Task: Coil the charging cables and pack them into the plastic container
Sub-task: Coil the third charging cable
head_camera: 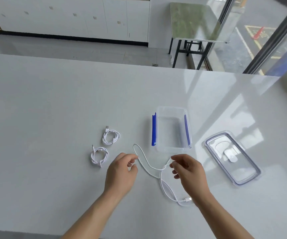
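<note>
Both hands pinch one loose white cable on the worktop.

Head view: left hand (pixel 122 168) and right hand (pixel 187 169) grip the loose cable (pixel 149 167); two coiled cables (pixel 111 136) lie left; the open container (pixel 171 149) sits far, its lid (pixel 232 156) right. No readable writing.

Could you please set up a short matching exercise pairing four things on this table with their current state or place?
Things:
1. loose cable
2. two coiled cables
3. container
4. lid

States:
A. lying flat, right of the container
B. open and empty
C. held between the left hand and right hand
D. resting left of the hands

Pairs: 1-C, 2-D, 3-B, 4-A
</note>
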Available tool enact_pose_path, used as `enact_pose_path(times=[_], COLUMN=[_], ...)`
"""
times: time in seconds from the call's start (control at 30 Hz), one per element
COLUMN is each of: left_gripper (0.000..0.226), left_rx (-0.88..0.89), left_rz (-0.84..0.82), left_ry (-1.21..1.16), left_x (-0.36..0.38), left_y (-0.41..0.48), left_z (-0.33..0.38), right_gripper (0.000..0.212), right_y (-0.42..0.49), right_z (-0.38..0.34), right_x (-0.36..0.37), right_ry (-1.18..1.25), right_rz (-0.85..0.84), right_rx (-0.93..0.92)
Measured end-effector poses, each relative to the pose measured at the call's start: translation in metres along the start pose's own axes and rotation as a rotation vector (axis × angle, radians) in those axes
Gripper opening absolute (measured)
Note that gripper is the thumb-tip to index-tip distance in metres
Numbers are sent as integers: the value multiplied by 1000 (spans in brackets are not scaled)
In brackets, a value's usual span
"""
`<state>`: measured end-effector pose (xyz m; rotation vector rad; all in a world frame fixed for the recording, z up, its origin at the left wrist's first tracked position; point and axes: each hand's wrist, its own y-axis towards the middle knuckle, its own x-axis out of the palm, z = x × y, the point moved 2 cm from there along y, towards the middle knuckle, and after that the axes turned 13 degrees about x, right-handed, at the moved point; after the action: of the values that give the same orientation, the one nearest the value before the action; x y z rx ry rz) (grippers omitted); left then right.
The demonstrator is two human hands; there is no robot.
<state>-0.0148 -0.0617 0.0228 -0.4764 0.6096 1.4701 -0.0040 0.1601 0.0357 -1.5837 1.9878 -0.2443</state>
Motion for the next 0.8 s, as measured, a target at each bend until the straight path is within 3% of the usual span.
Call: enact_pose_path(times=[0.17, 0.3, 0.4, 0.5, 0.63, 0.8], left_gripper=[27, 26, 30, 23, 40, 18], left_rx=[151, 487, 622, 586, 495, 310], left_rz=[-65, -71, -209, -316, -366, -268], left_ry=[71, 369, 634, 803, 759, 516], left_x=[32, 49, 65, 67, 61, 58], left_y=[-5, -5, 5, 17, 20, 20], left_z=[25, 45, 49, 48, 40, 18], right_gripper=[22, 12, 13, 33, 51, 12], right_y=[1, 4, 3, 0, -8, -1], right_z=[37, 56, 63, 70, 90, 114], right_x=[-46, -53, -52, -54, -56, -51], right_ry=[-102, -389, -576, -816, -991, -992], right_rz=[157, 126, 171, 193, -70, -20], right_rx=[59, 61, -1, -38, -52, -259])
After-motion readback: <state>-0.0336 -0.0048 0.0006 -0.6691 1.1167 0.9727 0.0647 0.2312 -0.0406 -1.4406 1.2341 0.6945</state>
